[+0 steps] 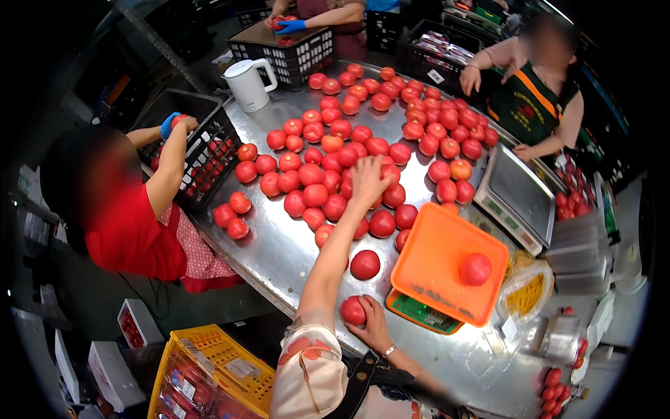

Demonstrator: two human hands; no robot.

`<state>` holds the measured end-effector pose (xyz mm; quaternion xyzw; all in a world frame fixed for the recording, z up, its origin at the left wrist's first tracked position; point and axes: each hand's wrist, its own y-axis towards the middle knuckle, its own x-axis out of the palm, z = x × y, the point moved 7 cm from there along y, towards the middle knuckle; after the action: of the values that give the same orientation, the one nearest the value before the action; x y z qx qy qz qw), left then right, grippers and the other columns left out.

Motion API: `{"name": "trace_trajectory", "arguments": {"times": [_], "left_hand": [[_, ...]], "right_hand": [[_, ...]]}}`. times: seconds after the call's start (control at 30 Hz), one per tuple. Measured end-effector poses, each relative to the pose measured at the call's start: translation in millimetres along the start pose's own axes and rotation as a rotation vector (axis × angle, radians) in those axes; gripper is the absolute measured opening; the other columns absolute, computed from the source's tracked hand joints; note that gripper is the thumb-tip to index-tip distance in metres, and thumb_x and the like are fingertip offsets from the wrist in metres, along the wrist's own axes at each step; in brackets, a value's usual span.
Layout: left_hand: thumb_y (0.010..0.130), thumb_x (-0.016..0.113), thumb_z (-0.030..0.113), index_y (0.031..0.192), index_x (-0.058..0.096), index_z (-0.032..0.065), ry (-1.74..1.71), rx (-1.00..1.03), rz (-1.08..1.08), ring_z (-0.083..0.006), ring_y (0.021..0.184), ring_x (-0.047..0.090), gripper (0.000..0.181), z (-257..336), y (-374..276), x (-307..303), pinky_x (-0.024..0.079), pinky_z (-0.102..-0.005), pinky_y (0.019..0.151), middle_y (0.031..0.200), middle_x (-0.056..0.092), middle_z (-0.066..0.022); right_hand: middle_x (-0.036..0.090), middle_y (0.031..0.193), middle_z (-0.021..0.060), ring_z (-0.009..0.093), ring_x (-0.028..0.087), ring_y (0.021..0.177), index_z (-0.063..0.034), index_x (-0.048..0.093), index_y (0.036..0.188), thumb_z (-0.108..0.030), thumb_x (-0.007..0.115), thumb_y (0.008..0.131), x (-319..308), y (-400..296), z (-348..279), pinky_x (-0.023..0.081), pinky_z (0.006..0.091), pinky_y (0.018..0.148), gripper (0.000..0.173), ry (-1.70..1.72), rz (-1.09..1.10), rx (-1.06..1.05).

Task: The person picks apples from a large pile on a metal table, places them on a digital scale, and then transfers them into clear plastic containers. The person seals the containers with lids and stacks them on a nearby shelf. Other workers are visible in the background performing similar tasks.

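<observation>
My left hand [368, 180] reaches across the steel table [282, 262] into a spread of red tomatoes [315, 195]. Its fingers touch tomatoes in the middle of the pile; whether they have closed around one is hidden. Close to my body, my right hand [372, 323] grips a tomato [354, 310] at the table's near edge. Another tomato [365, 264] lies alone between my two hands. To the right, an orange tray [439, 251] rests on a weighing scale [424, 314] with a lit green panel. One tomato [475, 269] sits in that tray.
A second scale [515, 196] stands beyond the tray, near a bag of rubber bands [526, 290] and stacked clear containers [578, 251]. A white kettle [248, 86] is at the far left. Co-workers stand around the table; one handles tomatoes over a black crate [209, 152]. A yellow crate [225, 361] holds packed tomatoes.
</observation>
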<state>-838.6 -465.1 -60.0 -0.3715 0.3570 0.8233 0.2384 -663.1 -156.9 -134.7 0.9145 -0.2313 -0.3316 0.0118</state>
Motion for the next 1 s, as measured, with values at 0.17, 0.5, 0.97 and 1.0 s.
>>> {"name": "trace_trajectory", "arguments": {"times": [0.17, 0.5, 0.97, 1.0], "left_hand": [[0.08, 0.068, 0.046, 0.117, 0.06, 0.0122, 0.342, -0.382, -0.01, -0.0356, 0.119, 0.047, 0.051, -120, -13, -76, 0.03, -0.0651, 0.103, 0.118, 0.058, -0.0144], [0.079, 0.069, 0.034, 0.102, 0.06, 0.0074, -0.113, -0.297, 0.132, -0.0399, 0.096, 0.056, 0.037, -94, -114, -122, 0.048, -0.0497, 0.082, 0.097, 0.058, -0.0168], [0.077, 0.073, 0.013, 0.126, 0.05, 0.0083, 0.199, 0.034, 0.118, -0.0366, 0.114, 0.051, 0.054, -115, -65, -107, 0.043, -0.0466, 0.096, 0.119, 0.056, -0.0173], [0.076, 0.074, 0.014, 0.129, 0.049, 0.0109, 0.291, -0.004, -0.017, -0.0358, 0.116, 0.051, 0.059, -127, -47, -95, 0.041, -0.0503, 0.096, 0.123, 0.055, -0.0171]], "right_hand": [[0.044, 0.134, 0.0209, 0.039, 0.046, 0.121, -0.0054, 0.04, 0.138, -0.027, 0.085, 0.069, 4, 0, 5, 0.039, 0.0447, 0.103, 0.085, -0.026, -0.002, -0.012], [0.045, 0.133, 0.0187, 0.037, 0.048, 0.117, -0.008, 0.044, 0.137, -0.026, 0.082, 0.071, 2, -2, 4, 0.039, 0.0454, 0.098, 0.079, -0.007, 0.043, -0.029], [0.044, 0.133, 0.018, 0.038, 0.047, 0.118, -0.0085, 0.043, 0.137, -0.028, 0.082, 0.07, -1, 1, -2, 0.04, 0.0446, 0.101, 0.08, 0.005, 0.047, -0.032], [0.045, 0.133, 0.018, 0.038, 0.047, 0.118, -0.0086, 0.043, 0.137, -0.028, 0.082, 0.071, -2, 0, -2, 0.04, 0.0444, 0.101, 0.079, 0.006, 0.034, -0.031]]}}
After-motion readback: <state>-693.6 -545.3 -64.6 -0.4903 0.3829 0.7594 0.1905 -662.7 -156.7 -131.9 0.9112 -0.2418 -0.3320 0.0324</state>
